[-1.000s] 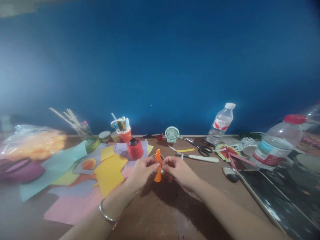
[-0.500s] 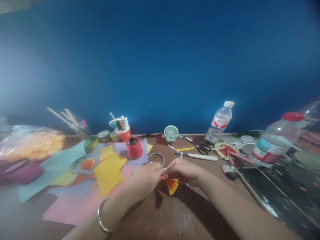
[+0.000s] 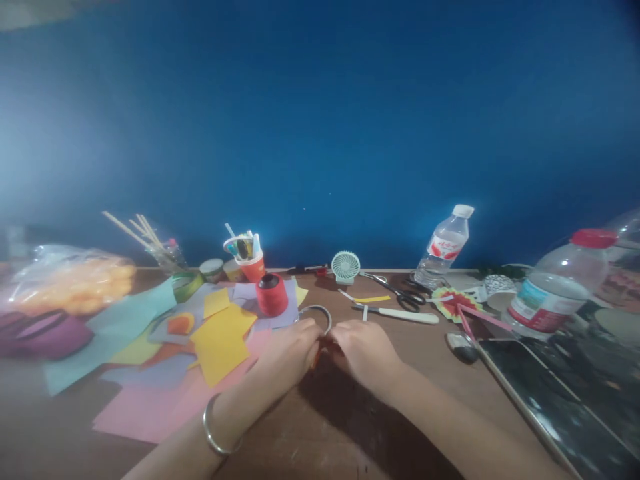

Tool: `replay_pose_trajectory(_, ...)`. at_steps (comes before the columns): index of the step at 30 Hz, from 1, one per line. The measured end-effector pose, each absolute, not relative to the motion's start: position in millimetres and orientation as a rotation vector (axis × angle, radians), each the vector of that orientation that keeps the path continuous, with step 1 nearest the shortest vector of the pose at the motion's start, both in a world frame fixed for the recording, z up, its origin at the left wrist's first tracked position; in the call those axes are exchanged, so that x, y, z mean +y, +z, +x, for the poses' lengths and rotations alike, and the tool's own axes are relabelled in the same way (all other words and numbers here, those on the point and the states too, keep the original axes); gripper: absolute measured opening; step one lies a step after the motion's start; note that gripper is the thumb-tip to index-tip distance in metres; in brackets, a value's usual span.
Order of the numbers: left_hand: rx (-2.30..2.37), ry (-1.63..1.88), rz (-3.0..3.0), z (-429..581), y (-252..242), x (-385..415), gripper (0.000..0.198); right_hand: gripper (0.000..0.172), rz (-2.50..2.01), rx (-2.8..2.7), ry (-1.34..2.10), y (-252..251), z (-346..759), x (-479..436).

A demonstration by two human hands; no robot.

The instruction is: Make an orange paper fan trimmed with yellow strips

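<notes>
My left hand [image 3: 293, 348], with a silver bangle [image 3: 213, 427] on the wrist, is closed above the table. A small orange sliver of the pleated paper fan [image 3: 315, 359] shows at its fingertips; the rest of the fan is hidden by the hands. My right hand [image 3: 367, 353] meets it from the other side, its fingers curled in and pressed at the same spot. Just behind the hands lies a pale ring [image 3: 327, 319]. A white-handled knife [image 3: 407, 315] and a yellow paper strip [image 3: 373, 299] are beyond the right hand.
Coloured paper sheets [image 3: 223, 343] spread out at left, with a red thread spool [image 3: 271, 295] on them. Scissors [image 3: 407, 298], a small fan [image 3: 345, 267] and a tilted bottle [image 3: 445, 247] stand or lie at the back. A phone-like black slab [image 3: 540, 400] and a large bottle [image 3: 555, 293] are at right.
Both hands have turned inward and come together, so the yellow-orange pleated fan that hung below the fingers is now mostly covered. The view has shifted slightly.
</notes>
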State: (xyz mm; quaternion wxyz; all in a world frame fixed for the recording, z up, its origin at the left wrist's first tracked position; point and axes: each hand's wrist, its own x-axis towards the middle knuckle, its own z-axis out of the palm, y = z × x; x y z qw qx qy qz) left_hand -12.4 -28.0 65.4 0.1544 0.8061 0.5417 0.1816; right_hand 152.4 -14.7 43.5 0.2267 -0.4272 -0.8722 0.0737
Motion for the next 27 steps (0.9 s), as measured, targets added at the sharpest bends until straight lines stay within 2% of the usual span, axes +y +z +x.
replay_pose_trajectory(4,1.475,0.522,2.289,-14.0,68.3,-25.8,0.022,0.010,-1.083,-2.396,0.201,36.6,155.8,-5.7)
replay_pose_trajectory(20,1.258,0.610,1.677,-28.0,39.4,-12.0,0.019,0.012,-0.687,-2.257,0.364,28.7,163.1,3.4)
replay_pose_trajectory(27,1.271,0.764,1.641,-22.1,52.0,-12.5,0.015,0.012,-0.681,-2.171,0.301,31.6,163.8,0.9)
